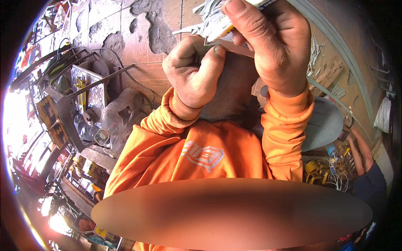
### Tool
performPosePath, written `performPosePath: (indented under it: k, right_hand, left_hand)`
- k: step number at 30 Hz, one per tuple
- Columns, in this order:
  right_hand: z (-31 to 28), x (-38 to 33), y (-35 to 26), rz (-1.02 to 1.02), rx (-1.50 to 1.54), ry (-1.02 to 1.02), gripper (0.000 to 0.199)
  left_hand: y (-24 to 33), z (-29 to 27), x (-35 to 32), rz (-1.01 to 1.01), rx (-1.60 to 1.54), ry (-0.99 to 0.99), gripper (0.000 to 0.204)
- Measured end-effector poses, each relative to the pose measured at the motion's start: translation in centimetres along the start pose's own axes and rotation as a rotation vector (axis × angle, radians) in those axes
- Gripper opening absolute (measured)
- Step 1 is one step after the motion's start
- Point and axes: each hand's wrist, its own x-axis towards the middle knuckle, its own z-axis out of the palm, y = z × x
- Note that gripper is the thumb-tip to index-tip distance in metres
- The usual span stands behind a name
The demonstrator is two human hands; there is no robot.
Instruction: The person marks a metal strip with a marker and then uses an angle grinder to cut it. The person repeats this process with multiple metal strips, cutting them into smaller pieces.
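The wearer's orange sweatshirt point(167, 163) is nearest, spreading across six o'clock, partly hidden by a blurred area. Its sleeves reach up toward two bare hands at twelve and one o'clock.

The right hand point(278, 50), at one o'clock, is closed around a white pen-like tool point(218, 30), thumb pressed along the side, the narrow end slanting down toward the left hand. The left hand point(190, 73), at twelve o'clock, has its fingers curled under and its thumb on top, pinching a thin, flat strip point(238, 49). The pen-like tool is at twelve o'clock, its tip right by the strip's left end, beside the left thumb; whether they touch cannot be told. The strip runs right, passing below the right hand's fingers.

Beyond the hands, at twelve, lies a tangle of pale grey scraps point(211, 19). Long grey bands point(349, 62) curve past two o'clock, near a rough piece of wood point(330, 75). Between three and four, another person's bare arm point(359, 152) reaches in, close to yellow tools point(316, 171). At nine o'clock sits a clear plastic bag point(119, 119); at eleven, the tiled floor point(140, 79) has broken patches.
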Motion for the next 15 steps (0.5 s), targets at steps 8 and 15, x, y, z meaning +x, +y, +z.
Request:
performPosePath:
  k: [8,15]
  right_hand:
    - [0.24,0.51,-0.33,-0.011,-0.082,-0.038,0.013]
    - [0.14,0.15,-0.55,0.025,-0.061,-0.037,0.013]
  left_hand:
    - [-0.06,-0.23,0.09,-0.018,-0.002,-0.018,0.012]
    - [-0.14,-0.08,0.12,-0.01,-0.001,-0.012,0.012]
